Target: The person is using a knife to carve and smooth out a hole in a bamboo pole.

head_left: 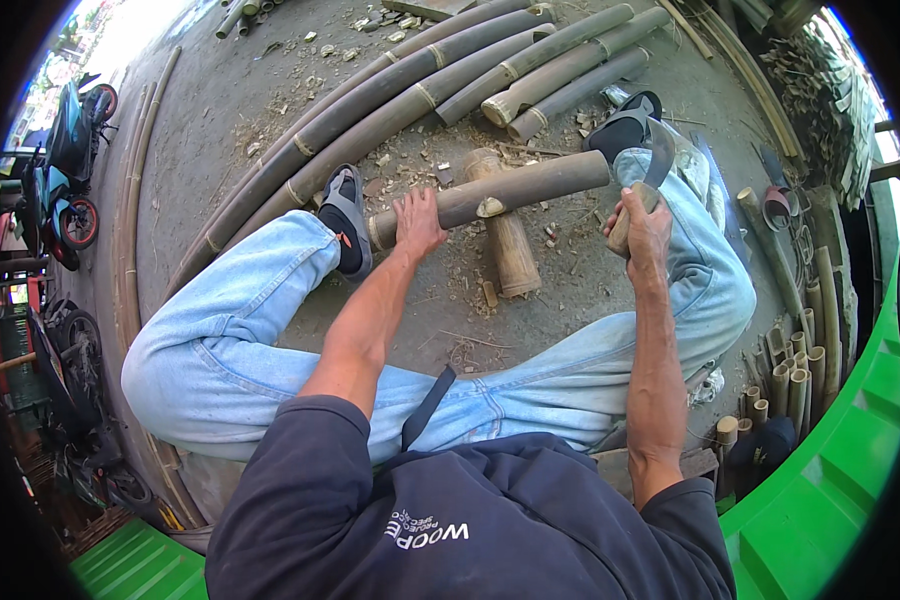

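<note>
A thick bamboo piece (540,187) lies crosswise over a shorter bamboo block (511,255) on the ground between my legs. My left hand (419,222) grips the bamboo piece near its left end, fingers wrapped over the top. In my right hand (646,228) is a machete, closed around its wooden handle (619,238). Its curved blade (660,157) points away from me, above my right shin and apart from the bamboo piece. A pale notch or knot (490,207) shows on the bamboo piece's near side, right over the block.
Several long bamboo poles (370,130) lie beyond my feet. Wood chips (445,345) litter the ground. Cut bamboo lengths (795,385) stand at the right, beside a green ribbed surface (840,480). Motorbikes (70,165) are parked at the far left, past thin poles (130,220).
</note>
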`<state>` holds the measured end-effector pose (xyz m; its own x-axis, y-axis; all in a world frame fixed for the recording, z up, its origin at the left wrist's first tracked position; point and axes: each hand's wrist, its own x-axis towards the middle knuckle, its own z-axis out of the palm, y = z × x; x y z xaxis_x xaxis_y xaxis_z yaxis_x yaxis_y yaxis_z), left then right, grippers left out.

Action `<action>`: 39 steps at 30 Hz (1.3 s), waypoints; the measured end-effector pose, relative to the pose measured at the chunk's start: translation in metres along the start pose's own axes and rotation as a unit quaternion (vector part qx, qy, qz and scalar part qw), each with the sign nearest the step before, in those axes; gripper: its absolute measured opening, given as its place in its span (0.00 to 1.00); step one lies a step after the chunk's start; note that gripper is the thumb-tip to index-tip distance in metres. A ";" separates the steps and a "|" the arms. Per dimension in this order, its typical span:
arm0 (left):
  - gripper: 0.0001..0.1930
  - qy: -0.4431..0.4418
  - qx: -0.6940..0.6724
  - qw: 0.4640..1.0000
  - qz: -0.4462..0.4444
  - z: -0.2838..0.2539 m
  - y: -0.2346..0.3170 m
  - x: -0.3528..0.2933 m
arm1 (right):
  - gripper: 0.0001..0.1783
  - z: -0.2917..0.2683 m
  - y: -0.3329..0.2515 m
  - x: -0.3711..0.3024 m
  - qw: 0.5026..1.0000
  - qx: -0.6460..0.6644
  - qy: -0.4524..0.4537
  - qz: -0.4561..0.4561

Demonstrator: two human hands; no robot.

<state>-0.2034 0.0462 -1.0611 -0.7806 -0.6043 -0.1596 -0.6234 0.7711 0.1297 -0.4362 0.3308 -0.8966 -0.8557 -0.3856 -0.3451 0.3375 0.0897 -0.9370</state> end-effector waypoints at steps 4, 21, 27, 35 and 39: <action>0.45 0.091 0.079 0.993 0.010 0.007 0.009 -0.020 | 0.23 0.005 -0.003 -0.005 0.999 0.010 0.025 -0.031; 0.50 -0.262 -0.093 0.961 0.006 -0.026 0.001 0.031 | 0.28 0.003 -0.026 -0.017 0.994 -0.043 -0.030 -0.092; 0.49 -0.246 -0.134 0.960 0.004 -0.026 0.001 0.028 | 0.35 0.021 -0.010 -0.018 0.995 -0.059 -0.081 -0.025; 0.46 -0.354 -0.195 0.913 0.058 -0.028 -0.040 0.038 | 0.37 0.033 -0.020 -0.026 0.980 -0.128 -0.109 -0.108; 0.47 -0.362 -0.185 0.912 0.058 -0.013 -0.050 0.041 | 0.38 0.047 -0.014 -0.024 0.985 -0.130 -0.110 -0.004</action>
<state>-0.2053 -0.0200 -1.0612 -0.6918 -0.1283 -0.7105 -0.6150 0.6204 0.4868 -0.4024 0.2959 -0.8727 -0.7425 -0.5751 -0.3435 0.1941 0.3061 -0.9320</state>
